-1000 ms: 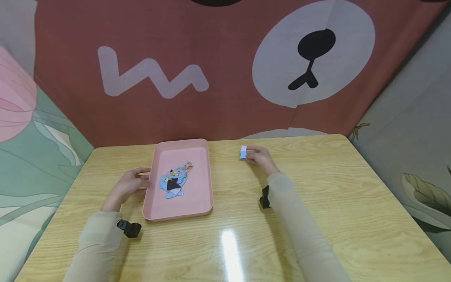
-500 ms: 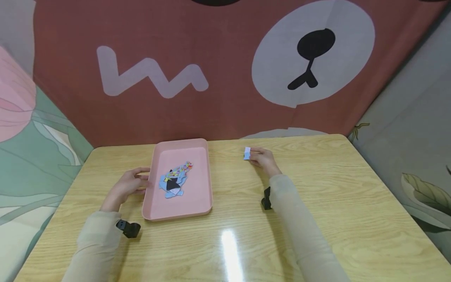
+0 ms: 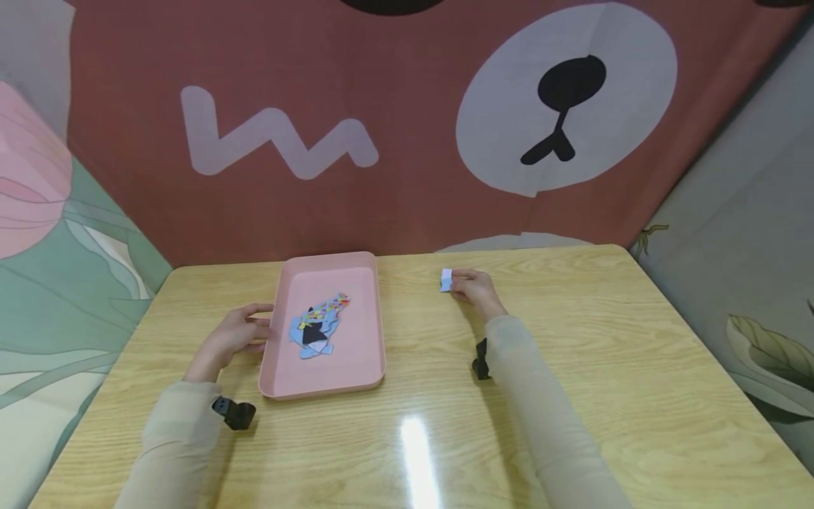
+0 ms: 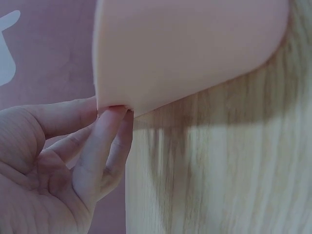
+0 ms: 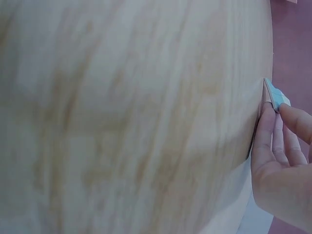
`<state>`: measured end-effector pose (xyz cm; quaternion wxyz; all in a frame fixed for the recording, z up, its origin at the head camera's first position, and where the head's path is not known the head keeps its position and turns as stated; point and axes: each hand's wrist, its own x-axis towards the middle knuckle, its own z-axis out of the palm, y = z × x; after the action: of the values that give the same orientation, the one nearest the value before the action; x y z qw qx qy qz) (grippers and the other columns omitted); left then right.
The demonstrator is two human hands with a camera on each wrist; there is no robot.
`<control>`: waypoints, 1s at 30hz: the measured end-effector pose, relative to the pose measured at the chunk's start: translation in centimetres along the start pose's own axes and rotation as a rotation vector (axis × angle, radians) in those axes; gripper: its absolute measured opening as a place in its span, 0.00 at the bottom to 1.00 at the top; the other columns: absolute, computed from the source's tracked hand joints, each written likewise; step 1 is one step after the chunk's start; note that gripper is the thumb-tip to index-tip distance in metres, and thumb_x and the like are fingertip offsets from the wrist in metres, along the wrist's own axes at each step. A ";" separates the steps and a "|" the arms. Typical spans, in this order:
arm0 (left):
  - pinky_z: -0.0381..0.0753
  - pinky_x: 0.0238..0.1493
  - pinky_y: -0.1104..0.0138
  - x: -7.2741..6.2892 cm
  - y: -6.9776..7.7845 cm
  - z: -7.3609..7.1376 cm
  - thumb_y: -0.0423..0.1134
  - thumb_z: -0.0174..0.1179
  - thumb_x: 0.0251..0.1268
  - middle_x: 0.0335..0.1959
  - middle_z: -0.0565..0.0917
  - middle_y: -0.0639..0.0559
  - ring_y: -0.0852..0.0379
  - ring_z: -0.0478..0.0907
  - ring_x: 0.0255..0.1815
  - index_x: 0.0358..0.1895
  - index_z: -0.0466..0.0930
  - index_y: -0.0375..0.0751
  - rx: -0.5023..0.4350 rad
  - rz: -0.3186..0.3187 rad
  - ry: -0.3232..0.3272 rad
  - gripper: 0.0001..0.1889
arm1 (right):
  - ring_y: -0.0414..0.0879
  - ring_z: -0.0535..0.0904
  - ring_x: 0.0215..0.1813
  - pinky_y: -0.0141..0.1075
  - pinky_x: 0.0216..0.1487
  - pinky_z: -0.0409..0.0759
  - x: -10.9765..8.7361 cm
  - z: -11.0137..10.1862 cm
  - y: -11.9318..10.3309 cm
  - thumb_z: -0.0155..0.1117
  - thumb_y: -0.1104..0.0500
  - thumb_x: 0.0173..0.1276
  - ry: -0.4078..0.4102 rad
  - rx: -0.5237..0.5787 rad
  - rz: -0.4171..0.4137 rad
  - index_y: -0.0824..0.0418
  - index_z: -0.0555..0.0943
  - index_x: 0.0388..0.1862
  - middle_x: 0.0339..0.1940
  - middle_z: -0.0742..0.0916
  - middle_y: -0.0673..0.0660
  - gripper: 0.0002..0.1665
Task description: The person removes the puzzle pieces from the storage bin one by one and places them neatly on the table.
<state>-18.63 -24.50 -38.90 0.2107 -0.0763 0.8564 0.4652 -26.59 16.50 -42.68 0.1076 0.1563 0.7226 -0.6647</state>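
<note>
My left hand (image 3: pixel 234 334) is at the left side of a pink rectangular tray (image 3: pixel 362 367). In the left wrist view its fingers (image 4: pixel 105 141) grip the edge of the tray wall, at rim and base. Inside the tray lies a low heap of flat, irregular pieces (image 3: pixel 314 331), light blue, black and multicoloured. Right of the tray, near the table's far edge, my right hand (image 3: pixel 475 291) pinches a small flat puzzle-like piece (image 3: pixel 446 280), light blue and white. The right wrist view shows the piece between thumb and fingertips, standing on edge.
Both hands work over a wooden table (image 3: pixel 420 325) with a glossy light reflection near its front. A brown curtain (image 3: pixel 407 198) with a printed animal face hangs right behind the far edge. Small black cameras (image 3: pixel 234 413) sit at the wrists.
Over the first half second my right hand shifted slightly to the right with the piece, then stayed nearly still. The left hand and tray have kept their places.
</note>
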 end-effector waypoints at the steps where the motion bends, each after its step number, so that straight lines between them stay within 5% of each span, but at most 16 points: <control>1: 0.83 0.40 0.69 0.0 0.0 0.0 0.33 0.54 0.66 0.68 0.62 0.24 0.51 0.76 0.53 0.73 0.52 0.31 0.002 -0.002 0.001 0.34 | 0.37 0.78 0.39 0.23 0.42 0.80 0.0 0.0 0.0 0.53 0.71 0.68 0.000 -0.001 0.001 0.69 0.69 0.66 0.66 0.74 0.68 0.26; 14: 0.83 0.39 0.69 0.2 -0.1 0.0 0.33 0.55 0.66 0.67 0.63 0.24 0.52 0.77 0.51 0.73 0.52 0.32 0.015 0.002 0.008 0.34 | 0.51 0.76 0.59 0.26 0.51 0.80 0.0 -0.1 0.1 0.52 0.71 0.69 -0.039 -0.008 0.009 0.70 0.67 0.68 0.68 0.72 0.67 0.27; 19: 0.83 0.38 0.70 0.1 -0.1 0.0 0.33 0.55 0.65 0.67 0.63 0.24 0.53 0.77 0.50 0.73 0.52 0.31 0.017 0.009 0.009 0.34 | 0.49 0.77 0.56 0.27 0.51 0.80 -0.5 0.0 -0.3 0.52 0.71 0.69 -0.031 -0.013 0.009 0.71 0.68 0.67 0.68 0.73 0.68 0.27; 25: 0.83 0.39 0.70 0.0 -0.1 0.1 0.33 0.55 0.65 0.68 0.62 0.24 0.49 0.76 0.53 0.72 0.52 0.31 0.015 0.007 0.010 0.34 | 0.52 0.75 0.60 0.37 0.64 0.75 -2.2 0.2 -2.0 0.51 0.72 0.69 -0.030 -0.020 0.052 0.73 0.67 0.66 0.68 0.71 0.69 0.26; 30: 0.84 0.41 0.69 -0.1 -0.1 0.1 0.34 0.55 0.65 0.67 0.64 0.24 0.50 0.77 0.52 0.72 0.53 0.30 0.017 0.016 0.019 0.34 | 0.47 0.79 0.54 0.37 0.61 0.78 0.0 0.1 -0.6 0.55 0.69 0.68 -0.016 -0.062 0.027 0.71 0.70 0.64 0.65 0.75 0.67 0.25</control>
<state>-18.50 -24.48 -39.02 0.1995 -0.0721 0.8627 0.4590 -26.81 16.40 -42.12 0.1271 0.1571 0.7397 -0.6419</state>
